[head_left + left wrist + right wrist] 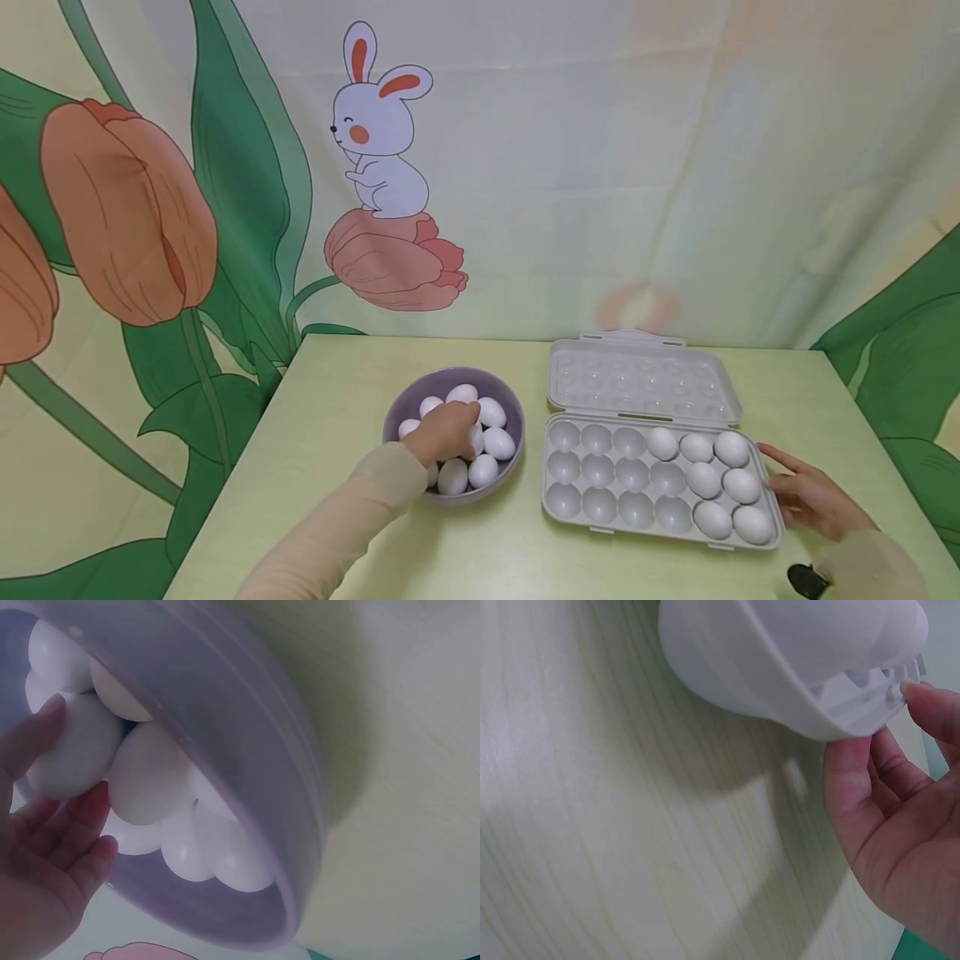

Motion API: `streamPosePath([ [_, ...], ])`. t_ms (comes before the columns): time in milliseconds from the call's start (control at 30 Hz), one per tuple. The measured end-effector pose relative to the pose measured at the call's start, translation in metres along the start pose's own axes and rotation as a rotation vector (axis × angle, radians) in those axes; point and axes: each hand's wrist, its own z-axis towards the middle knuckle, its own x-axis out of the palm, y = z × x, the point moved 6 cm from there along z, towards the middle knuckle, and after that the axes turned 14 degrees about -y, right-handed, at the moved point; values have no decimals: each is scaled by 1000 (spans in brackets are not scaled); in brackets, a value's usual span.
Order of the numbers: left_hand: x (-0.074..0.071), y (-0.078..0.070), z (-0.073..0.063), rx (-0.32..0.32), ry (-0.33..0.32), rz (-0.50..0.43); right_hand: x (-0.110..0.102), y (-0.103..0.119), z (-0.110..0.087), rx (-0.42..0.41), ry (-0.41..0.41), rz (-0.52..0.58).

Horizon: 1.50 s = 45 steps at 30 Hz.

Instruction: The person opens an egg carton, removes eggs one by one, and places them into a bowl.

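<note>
A purple bowl (491, 383) full of white eggs stands left of the middle of the table. My left hand (446, 429) reaches into it and grips one egg (75, 746), thumb on one side and fingertips on the other. To the right lies a grey plastic egg carton (597, 471), its lid folded back. Several eggs (703, 481) sit in the cups at its right end, while the left cups are bare. My right hand (813, 500) pinches the carton's right edge, thumb at the rim and fingers below, as the right wrist view shows.
The carton's lid (637, 379) lies flat toward the back of the pale wooden table (337, 392). A printed cloth (555, 167) with a rabbit and tulips hangs behind it. Something black (807, 581) shows at the right wrist.
</note>
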Motion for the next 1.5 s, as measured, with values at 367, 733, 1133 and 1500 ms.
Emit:
streamPosePath([
  [367, 6, 2, 0, -7, -12, 60, -1, -2, 3, -4, 0, -5],
  [733, 8, 4, 0, 16, -31, 36, 0, -1, 2, 0, -2, -18],
  [1133, 4, -1, -1, 90, -44, 30, 0, 0, 0, 9, -4, -12],
  [1500, 6, -2, -3, 119, -73, 68, 1, 0, -1, -17, 24, 10],
])
